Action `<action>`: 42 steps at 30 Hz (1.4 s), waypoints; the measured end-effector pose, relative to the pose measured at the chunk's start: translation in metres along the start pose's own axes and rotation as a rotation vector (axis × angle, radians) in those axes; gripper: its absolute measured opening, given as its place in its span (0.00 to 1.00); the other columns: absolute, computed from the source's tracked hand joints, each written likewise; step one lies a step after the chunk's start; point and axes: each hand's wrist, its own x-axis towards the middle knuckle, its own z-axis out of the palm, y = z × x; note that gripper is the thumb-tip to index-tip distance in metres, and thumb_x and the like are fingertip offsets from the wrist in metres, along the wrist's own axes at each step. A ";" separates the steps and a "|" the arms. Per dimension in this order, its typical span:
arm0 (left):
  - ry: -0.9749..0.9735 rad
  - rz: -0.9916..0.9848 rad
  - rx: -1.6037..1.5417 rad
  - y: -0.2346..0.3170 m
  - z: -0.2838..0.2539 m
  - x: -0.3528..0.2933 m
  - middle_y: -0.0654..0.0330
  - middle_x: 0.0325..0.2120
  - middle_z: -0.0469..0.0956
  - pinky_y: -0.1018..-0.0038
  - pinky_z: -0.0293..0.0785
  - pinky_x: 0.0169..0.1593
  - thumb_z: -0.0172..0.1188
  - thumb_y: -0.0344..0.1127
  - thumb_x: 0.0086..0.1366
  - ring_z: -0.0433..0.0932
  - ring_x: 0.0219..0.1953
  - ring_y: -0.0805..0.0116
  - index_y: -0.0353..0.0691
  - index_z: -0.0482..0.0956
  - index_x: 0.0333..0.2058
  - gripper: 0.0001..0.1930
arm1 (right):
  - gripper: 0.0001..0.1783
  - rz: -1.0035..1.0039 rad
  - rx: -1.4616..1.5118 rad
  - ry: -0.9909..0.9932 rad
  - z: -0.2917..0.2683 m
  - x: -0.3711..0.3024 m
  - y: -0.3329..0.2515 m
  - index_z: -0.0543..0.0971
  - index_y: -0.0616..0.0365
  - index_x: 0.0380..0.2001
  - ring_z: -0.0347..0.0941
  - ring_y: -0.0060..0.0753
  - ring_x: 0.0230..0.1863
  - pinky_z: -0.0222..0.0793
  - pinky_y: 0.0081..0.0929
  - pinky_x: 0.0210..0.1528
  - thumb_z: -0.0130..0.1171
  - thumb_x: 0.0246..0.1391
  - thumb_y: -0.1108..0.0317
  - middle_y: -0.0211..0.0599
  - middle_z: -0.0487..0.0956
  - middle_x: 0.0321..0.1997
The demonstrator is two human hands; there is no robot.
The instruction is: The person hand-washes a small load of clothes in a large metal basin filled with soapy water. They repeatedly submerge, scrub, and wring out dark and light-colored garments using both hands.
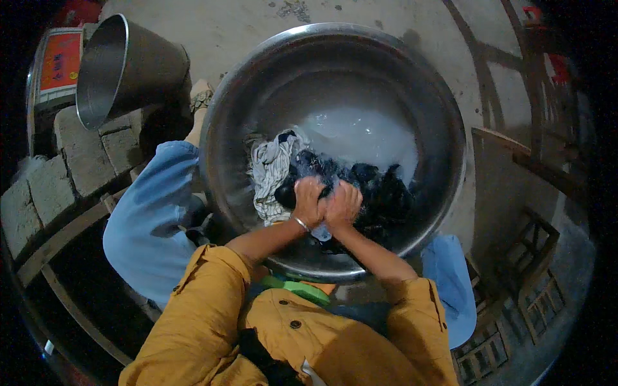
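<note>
"Two bare hands, and where are they?"

"Side by side inside a wide metal basin [444, 132], toward six o'clock from its middle. Left hand [310, 198] and right hand [344, 201] are pressed together, knuckles up and fingers bent down onto dark cloth [389, 196]."

"Pinching it?"

"I cannot tell; the fingertips are hidden and the hands slightly blurred."

"Where does the cloth lie?"

"Bunched and wet, from under the hands round to four o'clock. A white striped cloth [269, 170] sits crumpled at eight o'clock, just beside the left hand."

"Any water?"

"Cloudy water [364, 135], brightest toward one o'clock, against the dark cloth."

"And on the wrists?"

"A silvery bracelet [301, 224] on the left one."

"Outside the basin?"

"A metal bucket [154, 74] tilts at ten o'clock, grey blocks [84, 157] lie at nine, and something green [306, 291] shows below the rim at six."
</note>
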 end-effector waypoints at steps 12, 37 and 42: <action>-0.340 -0.160 0.505 0.081 -0.065 0.214 0.49 0.46 0.71 0.62 0.65 0.49 0.45 0.45 0.60 0.69 0.49 0.52 0.46 0.70 0.47 0.19 | 0.25 0.289 -0.055 -0.543 0.010 0.193 0.069 0.75 0.54 0.40 0.63 0.50 0.54 0.59 0.46 0.51 0.45 0.52 0.45 0.49 0.70 0.50; 0.086 0.223 0.079 0.007 -0.022 0.032 0.44 0.39 0.69 0.57 0.60 0.50 0.44 0.39 0.58 0.66 0.45 0.46 0.37 0.72 0.36 0.14 | 0.11 -0.131 0.108 0.056 0.005 0.010 0.002 0.73 0.57 0.30 0.66 0.43 0.41 0.54 0.41 0.48 0.48 0.47 0.62 0.40 0.73 0.36; -0.428 -0.179 0.424 0.028 -0.047 0.103 0.45 0.39 0.73 0.58 0.67 0.44 0.43 0.38 0.59 0.72 0.39 0.51 0.35 0.74 0.34 0.14 | 0.13 0.120 0.064 -0.279 0.003 0.078 -0.002 0.76 0.59 0.27 0.69 0.49 0.39 0.58 0.43 0.46 0.49 0.46 0.61 0.45 0.76 0.32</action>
